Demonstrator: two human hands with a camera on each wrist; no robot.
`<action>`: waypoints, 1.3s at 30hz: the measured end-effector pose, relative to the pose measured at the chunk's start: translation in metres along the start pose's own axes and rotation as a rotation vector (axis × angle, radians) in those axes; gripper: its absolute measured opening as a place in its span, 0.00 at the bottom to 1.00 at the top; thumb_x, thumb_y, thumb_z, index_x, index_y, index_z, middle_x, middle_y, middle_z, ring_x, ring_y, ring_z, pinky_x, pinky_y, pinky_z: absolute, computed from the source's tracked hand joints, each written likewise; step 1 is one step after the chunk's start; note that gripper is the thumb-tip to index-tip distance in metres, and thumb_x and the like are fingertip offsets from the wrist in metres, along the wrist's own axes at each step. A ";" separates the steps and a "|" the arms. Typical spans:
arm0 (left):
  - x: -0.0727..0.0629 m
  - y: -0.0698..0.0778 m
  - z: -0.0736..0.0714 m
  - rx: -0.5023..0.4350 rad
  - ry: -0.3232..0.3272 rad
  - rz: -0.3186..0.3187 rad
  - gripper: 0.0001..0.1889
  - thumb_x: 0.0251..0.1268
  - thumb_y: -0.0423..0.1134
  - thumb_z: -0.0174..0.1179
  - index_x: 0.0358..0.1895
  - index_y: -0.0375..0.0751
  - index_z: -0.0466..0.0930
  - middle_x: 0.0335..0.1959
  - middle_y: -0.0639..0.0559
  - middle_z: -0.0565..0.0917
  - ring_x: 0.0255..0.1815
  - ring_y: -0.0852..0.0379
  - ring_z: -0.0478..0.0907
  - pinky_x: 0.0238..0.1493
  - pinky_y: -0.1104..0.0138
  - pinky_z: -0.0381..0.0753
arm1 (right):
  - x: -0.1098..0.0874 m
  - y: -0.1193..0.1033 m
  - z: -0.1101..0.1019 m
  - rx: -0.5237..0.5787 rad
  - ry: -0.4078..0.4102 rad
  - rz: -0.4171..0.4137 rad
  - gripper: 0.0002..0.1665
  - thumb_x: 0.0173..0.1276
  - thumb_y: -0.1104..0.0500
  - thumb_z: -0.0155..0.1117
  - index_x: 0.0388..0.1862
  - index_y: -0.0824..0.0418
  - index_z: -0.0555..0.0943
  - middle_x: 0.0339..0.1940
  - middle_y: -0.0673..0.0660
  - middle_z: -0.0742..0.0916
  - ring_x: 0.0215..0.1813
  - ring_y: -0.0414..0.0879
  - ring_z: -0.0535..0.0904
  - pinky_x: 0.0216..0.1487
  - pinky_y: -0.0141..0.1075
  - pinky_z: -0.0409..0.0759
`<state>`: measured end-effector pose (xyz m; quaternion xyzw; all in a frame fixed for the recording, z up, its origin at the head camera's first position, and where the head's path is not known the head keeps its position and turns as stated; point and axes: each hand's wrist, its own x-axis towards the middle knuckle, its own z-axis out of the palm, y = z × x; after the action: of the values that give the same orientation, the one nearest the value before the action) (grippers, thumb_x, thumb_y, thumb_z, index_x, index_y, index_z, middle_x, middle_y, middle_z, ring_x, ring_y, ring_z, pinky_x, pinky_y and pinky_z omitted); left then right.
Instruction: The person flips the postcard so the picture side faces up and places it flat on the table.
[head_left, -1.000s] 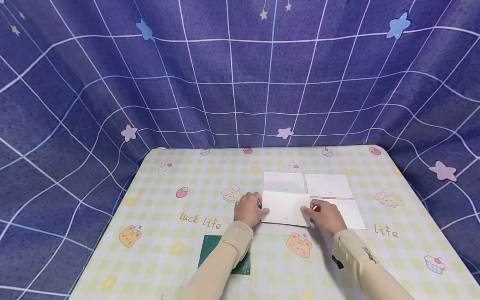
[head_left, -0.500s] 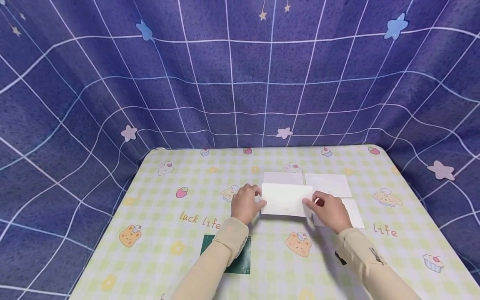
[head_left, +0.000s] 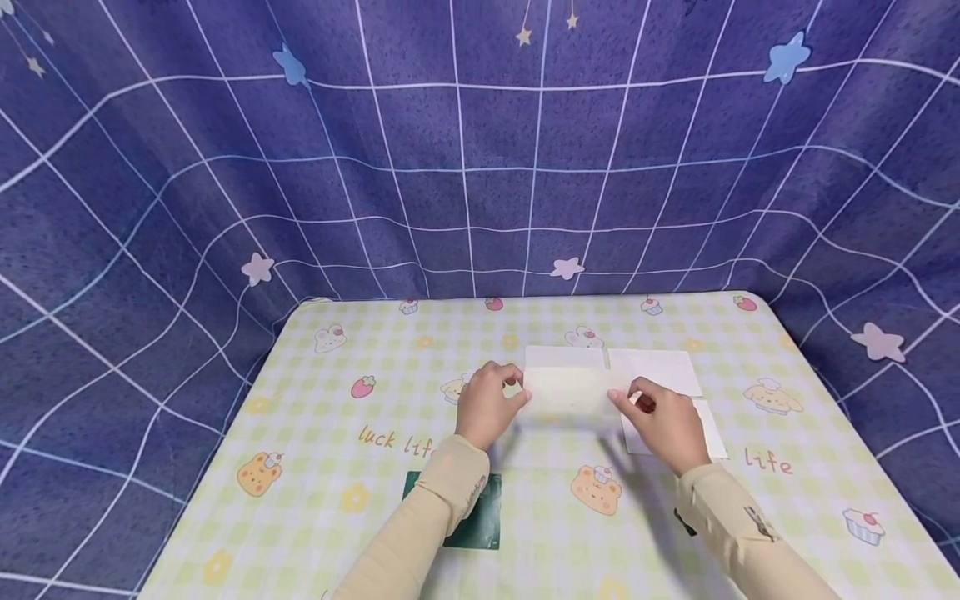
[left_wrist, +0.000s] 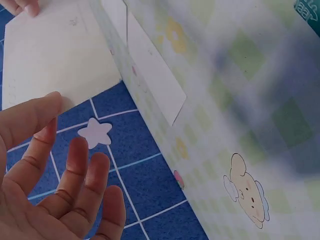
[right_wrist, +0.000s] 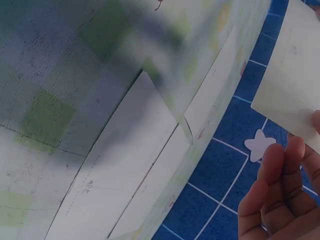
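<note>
A white, postcard-like card (head_left: 567, 390) is held up off the table between both hands, blurred by motion in the head view. My left hand (head_left: 487, 406) pinches its left edge; the left wrist view shows the thumb on the card's face (left_wrist: 60, 50) and the other fingers loosely bent. On the opposite edge, my right hand (head_left: 667, 423) pinches the card between thumb and fingers. Behind and to the right, three similar cards lie flat: one at the back left (head_left: 564, 356), one at the back right (head_left: 660, 369) and one at the front right (head_left: 708, 425).
A dark green flat square (head_left: 480, 517) lies nearer the front, partly covered by the left sleeve (head_left: 442, 492). The table wears a checked cloth (head_left: 300, 442) with cartoon prints. A blue curtain (head_left: 495, 192) with a grid and stars hangs behind and at both sides.
The card came up from low over the table, and its face tilted. Both hands rose with it, pinching its edges throughout. The three other cards stayed where they were.
</note>
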<state>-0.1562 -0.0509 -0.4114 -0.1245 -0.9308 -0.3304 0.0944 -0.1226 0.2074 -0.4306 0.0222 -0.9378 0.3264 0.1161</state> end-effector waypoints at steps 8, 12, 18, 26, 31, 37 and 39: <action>-0.001 -0.003 -0.001 -0.086 -0.005 0.001 0.06 0.61 0.39 0.73 0.38 0.45 0.86 0.39 0.45 0.84 0.43 0.44 0.82 0.41 0.56 0.79 | -0.002 0.001 0.002 0.011 0.037 -0.020 0.17 0.72 0.43 0.66 0.35 0.55 0.84 0.19 0.48 0.78 0.22 0.44 0.70 0.30 0.39 0.69; -0.002 -0.004 -0.002 -0.126 -0.014 -0.013 0.07 0.62 0.39 0.72 0.41 0.45 0.87 0.39 0.44 0.84 0.45 0.43 0.82 0.42 0.55 0.79 | -0.003 0.002 0.001 0.057 0.024 0.004 0.18 0.73 0.43 0.65 0.40 0.57 0.85 0.21 0.49 0.80 0.23 0.44 0.72 0.31 0.39 0.71; -0.002 -0.006 -0.002 -0.161 -0.006 -0.020 0.08 0.62 0.38 0.72 0.43 0.44 0.88 0.39 0.46 0.84 0.44 0.44 0.82 0.43 0.56 0.79 | -0.005 0.004 0.000 0.191 -0.100 0.154 0.24 0.76 0.41 0.59 0.48 0.60 0.84 0.25 0.54 0.82 0.25 0.45 0.73 0.27 0.37 0.70; -0.003 -0.007 -0.001 -0.182 0.008 -0.018 0.08 0.62 0.38 0.72 0.43 0.44 0.88 0.38 0.49 0.84 0.44 0.45 0.82 0.42 0.56 0.79 | -0.003 0.005 0.001 0.393 -0.228 0.342 0.37 0.84 0.38 0.37 0.48 0.65 0.84 0.27 0.55 0.82 0.33 0.48 0.78 0.35 0.39 0.74; -0.005 -0.007 0.000 -0.194 0.005 0.000 0.06 0.62 0.38 0.72 0.41 0.45 0.88 0.39 0.48 0.84 0.45 0.44 0.82 0.44 0.55 0.80 | 0.001 0.005 0.002 0.452 -0.254 0.380 0.50 0.79 0.28 0.30 0.40 0.66 0.86 0.23 0.53 0.80 0.34 0.52 0.78 0.37 0.41 0.75; -0.006 -0.010 0.000 -0.174 0.039 0.027 0.05 0.58 0.34 0.75 0.35 0.47 0.88 0.38 0.48 0.84 0.44 0.45 0.82 0.44 0.56 0.80 | -0.001 0.008 0.005 0.475 -0.256 0.349 0.37 0.79 0.35 0.50 0.42 0.67 0.88 0.27 0.53 0.82 0.37 0.44 0.76 0.38 0.36 0.77; -0.006 -0.012 0.000 -0.163 0.054 0.035 0.08 0.55 0.31 0.76 0.33 0.47 0.88 0.38 0.47 0.84 0.43 0.45 0.82 0.43 0.56 0.79 | -0.001 0.009 0.006 0.485 -0.255 0.336 0.33 0.78 0.38 0.55 0.42 0.68 0.88 0.29 0.51 0.83 0.38 0.42 0.76 0.38 0.34 0.77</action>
<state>-0.1543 -0.0609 -0.4196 -0.1392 -0.8956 -0.4066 0.1148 -0.1238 0.2110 -0.4413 -0.0651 -0.8302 0.5497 -0.0665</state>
